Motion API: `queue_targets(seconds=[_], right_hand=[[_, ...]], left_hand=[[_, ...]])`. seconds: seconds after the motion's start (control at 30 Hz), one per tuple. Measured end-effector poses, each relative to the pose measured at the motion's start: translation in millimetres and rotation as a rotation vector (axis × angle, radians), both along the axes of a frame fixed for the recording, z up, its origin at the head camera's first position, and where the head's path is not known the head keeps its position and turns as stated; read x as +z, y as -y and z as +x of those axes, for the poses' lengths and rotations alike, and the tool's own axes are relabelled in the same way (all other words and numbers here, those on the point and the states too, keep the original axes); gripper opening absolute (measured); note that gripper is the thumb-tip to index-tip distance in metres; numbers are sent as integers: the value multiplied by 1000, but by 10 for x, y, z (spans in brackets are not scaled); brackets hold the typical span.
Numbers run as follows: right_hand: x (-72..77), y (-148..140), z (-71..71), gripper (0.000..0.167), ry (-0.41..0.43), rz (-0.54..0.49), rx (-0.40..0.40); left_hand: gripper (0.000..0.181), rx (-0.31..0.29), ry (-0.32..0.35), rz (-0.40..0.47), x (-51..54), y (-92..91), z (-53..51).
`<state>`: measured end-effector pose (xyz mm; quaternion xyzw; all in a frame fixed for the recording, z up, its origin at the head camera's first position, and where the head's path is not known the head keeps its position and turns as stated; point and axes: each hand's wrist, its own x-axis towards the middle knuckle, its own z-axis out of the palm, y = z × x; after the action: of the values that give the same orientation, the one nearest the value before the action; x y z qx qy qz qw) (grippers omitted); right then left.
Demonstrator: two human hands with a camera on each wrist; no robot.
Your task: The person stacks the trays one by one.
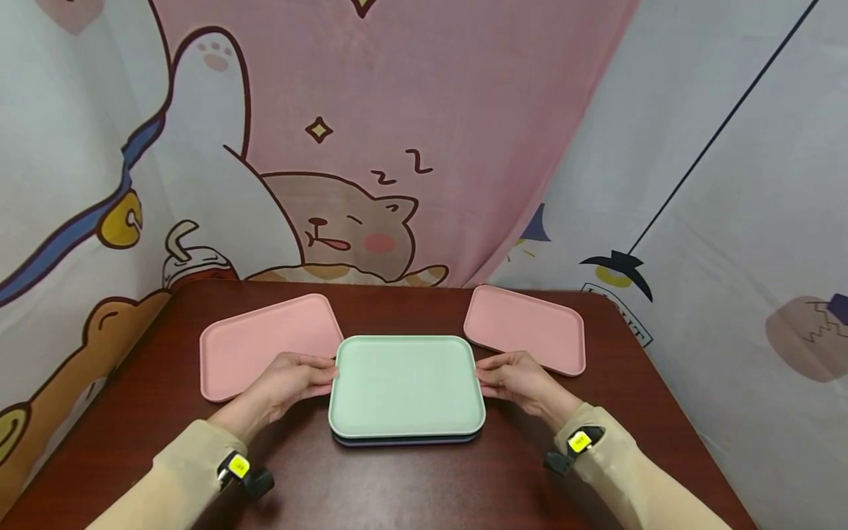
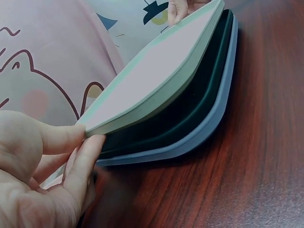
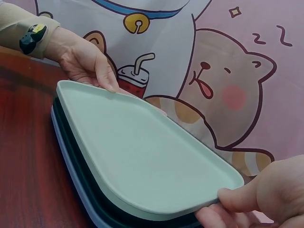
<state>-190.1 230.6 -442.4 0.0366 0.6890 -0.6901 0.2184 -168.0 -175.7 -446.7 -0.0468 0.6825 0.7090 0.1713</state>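
A light green tray (image 1: 407,386) lies at the top of a stack in the middle of the table. My left hand (image 1: 291,383) pinches its left edge and my right hand (image 1: 523,383) pinches its right edge. In the left wrist view, the thumb and fingers of the left hand (image 2: 52,166) hold a corner, and a gap shows between the green tray (image 2: 156,71) and a dark green tray (image 2: 190,109). A blue-grey tray (image 2: 204,130) is under the dark one. The right wrist view shows the right hand (image 3: 261,197) gripping the near corner.
One pink tray (image 1: 265,342) lies at the back left of the brown table (image 1: 411,486), another pink tray (image 1: 526,329) at the back right. Behind the table hangs a printed cloth (image 1: 464,110) with cartoon animals.
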Motion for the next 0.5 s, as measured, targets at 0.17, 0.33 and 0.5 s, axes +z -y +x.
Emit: queue_targets(seconds=[0.17, 0.33, 0.5], right_hand=[[-17, -8, 14, 26, 4, -10, 3], [-36, -11, 24, 24, 5, -9, 6], [-42, -13, 29, 24, -1, -5, 5]], left_hand=[[37, 2, -1, -4, -18, -7, 9], [38, 4, -8, -6, -37, -11, 19], [37, 5, -8, 7, -55, -17, 16]])
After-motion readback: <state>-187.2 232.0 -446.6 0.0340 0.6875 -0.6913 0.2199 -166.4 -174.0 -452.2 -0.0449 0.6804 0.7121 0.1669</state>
